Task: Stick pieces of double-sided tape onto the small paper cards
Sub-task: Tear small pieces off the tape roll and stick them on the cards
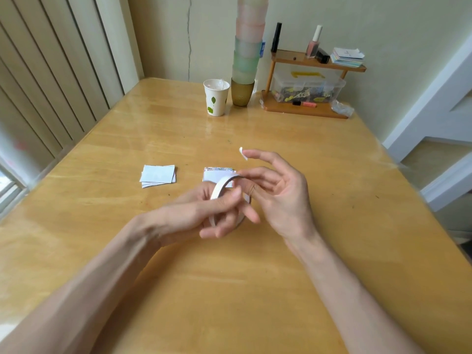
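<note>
One small white tape piece sticks to the index tip of the right hand, fingers spread. Left hand pinches the thin white tape roll just above the single white paper card. The stack of white cards lies to its left. Risk: the piece folds onto the finger or lands skewed, overhanging the card edge.
</note>
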Demonstrator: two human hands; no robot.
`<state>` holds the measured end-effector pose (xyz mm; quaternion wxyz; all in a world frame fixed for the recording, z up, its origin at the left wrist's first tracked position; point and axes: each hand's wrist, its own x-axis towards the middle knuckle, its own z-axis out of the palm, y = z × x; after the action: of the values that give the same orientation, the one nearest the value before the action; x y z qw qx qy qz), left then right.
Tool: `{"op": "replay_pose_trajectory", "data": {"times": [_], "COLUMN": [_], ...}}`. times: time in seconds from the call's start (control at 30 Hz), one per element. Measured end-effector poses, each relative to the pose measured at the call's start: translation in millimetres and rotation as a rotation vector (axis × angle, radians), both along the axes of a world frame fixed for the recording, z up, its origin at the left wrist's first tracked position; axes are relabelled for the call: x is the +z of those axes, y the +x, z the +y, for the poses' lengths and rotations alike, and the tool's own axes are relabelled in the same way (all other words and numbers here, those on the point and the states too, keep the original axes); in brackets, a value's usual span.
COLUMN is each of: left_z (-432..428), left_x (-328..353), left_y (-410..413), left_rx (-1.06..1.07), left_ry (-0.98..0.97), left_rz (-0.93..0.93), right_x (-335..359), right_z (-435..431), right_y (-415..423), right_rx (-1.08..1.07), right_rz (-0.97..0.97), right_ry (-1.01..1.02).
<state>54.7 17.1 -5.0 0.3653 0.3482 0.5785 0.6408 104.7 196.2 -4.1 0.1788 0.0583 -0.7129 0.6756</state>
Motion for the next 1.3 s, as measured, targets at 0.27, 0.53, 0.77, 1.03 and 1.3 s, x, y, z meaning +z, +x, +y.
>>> {"op": "replay_pose_trajectory", "data": {"times": [0.27,0.53,0.77,1.03,1.3], "left_z": [2,9,9,9,9], "left_x": [11,2,2,-1,-2], "left_y": [-2,-1,-2,-5,-6], "left_rx": [0.481,0.751,0.754,0.757,0.758], "left_ry": [0.209,0.016,0.001,0.016,0.013], "left_rz": [-0.145,0.285,0.385,0.404,0.414], "right_x": [5,2,3,2,1], "right_z": [7,6,6,6,6], "right_y": [0,2,3,2,2], "right_rx": [0.117,0.162,0.167,0.157,0.153], "right_rz": [-0.175,-0.242,-0.254,-0.287,-0.3], "right_ry": [-0.322,-0.241,-0.185,-0.148,-0.133]}}
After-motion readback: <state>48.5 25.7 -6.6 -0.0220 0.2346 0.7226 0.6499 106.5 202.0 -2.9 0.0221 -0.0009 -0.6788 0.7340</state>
